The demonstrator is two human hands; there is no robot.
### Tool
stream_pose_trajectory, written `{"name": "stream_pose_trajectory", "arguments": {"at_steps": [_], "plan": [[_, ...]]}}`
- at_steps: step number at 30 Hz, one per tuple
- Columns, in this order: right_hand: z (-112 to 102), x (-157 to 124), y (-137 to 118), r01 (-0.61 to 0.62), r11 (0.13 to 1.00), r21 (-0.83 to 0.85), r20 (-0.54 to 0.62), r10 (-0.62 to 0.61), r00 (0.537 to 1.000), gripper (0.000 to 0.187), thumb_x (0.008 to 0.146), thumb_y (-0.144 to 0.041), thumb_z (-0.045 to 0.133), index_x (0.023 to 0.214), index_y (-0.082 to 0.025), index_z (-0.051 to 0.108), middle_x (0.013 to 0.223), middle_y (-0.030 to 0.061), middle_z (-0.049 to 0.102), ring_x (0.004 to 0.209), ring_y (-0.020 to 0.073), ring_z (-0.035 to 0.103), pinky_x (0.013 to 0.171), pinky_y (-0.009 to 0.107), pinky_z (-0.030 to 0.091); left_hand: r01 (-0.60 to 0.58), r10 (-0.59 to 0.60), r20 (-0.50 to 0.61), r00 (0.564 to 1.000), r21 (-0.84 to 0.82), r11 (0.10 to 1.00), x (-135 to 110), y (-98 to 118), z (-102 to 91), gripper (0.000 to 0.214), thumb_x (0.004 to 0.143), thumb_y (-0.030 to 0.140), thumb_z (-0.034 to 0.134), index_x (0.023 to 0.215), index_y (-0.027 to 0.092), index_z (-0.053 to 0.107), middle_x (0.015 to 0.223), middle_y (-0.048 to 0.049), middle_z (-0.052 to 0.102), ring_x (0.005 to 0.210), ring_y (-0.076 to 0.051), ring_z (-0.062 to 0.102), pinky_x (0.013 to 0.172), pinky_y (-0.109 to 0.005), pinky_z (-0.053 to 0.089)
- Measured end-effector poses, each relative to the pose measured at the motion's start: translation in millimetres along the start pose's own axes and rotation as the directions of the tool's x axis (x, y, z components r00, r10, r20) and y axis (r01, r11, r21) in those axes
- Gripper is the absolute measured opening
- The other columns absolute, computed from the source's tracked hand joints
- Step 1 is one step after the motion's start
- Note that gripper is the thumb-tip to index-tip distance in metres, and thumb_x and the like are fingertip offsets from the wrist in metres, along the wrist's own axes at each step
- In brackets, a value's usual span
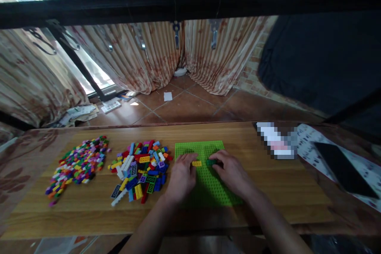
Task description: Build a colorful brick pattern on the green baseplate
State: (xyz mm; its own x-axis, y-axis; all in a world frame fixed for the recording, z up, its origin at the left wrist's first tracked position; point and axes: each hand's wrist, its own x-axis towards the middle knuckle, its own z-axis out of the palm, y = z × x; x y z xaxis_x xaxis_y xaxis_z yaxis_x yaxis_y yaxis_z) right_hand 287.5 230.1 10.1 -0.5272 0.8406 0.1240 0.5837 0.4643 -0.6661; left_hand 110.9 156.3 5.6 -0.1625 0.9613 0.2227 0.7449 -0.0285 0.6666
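Note:
A bright green baseplate (205, 149) lies on the wooden table (268, 190) in front of me. My left hand (181, 176) rests on its left part, fingers curled beside a small yellow brick (196, 163) that sits on the plate. My right hand (230, 172) lies on the plate's right part, its fingertips pinched on a dark green brick (210, 162) just right of the yellow one. Left of the plate lies a heap of larger mixed bricks (141, 170), and farther left a heap of small mixed bricks (79, 162).
A black phone (342, 168) lies on a patterned cloth at the table's right end, next to a blurred-out item (276, 141). A black bar (190, 4) crosses overhead. Beyond the table are tiled floor, papers (80, 113) and curtains.

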Motion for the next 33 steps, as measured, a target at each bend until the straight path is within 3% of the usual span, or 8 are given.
{"name": "stream_pose_trajectory", "arguments": {"at_steps": [13, 23, 33], "plan": [[1, 6, -8, 0.000, 1.000, -0.019, 0.006, 0.000, 1.000, 0.025, 0.080, -0.007, 0.057, 0.098, -0.021, 0.067, 0.097, 0.0053, 0.065, 0.091, 0.0203, 0.063, 0.085, 0.037, 0.049, 0.043, -0.044, 0.017, 0.999, 0.039, 0.998, 10, 4, -2.7, 0.046, 0.076, -0.001, 0.053, 0.119, 0.016, 0.062, 0.110, -0.0092, 0.070, 0.105, -0.022, 0.064, 0.098, -0.040, 0.051], [0, 8, -10, -0.017, 0.998, -0.053, 0.014, 0.018, 1.000, 0.023, 0.084, -0.007, 0.057, 0.100, -0.020, 0.067, 0.101, 0.0057, 0.065, 0.095, 0.0206, 0.062, 0.089, 0.037, 0.048, 0.041, -0.038, -0.040, 0.999, 0.084, 0.996, 17, -5, -20.2, 0.043, 0.077, -0.003, 0.052, 0.111, 0.018, 0.067, 0.103, -0.0051, 0.074, 0.102, -0.021, 0.065, 0.099, -0.038, 0.051], [1, 7, -8, 0.004, 0.998, -0.056, -0.009, -0.005, 1.000, 0.023, 0.082, -0.008, 0.058, 0.099, -0.021, 0.067, 0.098, 0.0050, 0.064, 0.091, 0.0200, 0.062, 0.085, 0.036, 0.049, 0.007, -0.010, 0.039, 0.999, 0.071, 0.997, 15, 2, -15.3, 0.042, 0.077, -0.002, 0.054, 0.111, 0.018, 0.068, 0.111, -0.0049, 0.073, 0.106, -0.021, 0.065, 0.103, -0.039, 0.049]]}}
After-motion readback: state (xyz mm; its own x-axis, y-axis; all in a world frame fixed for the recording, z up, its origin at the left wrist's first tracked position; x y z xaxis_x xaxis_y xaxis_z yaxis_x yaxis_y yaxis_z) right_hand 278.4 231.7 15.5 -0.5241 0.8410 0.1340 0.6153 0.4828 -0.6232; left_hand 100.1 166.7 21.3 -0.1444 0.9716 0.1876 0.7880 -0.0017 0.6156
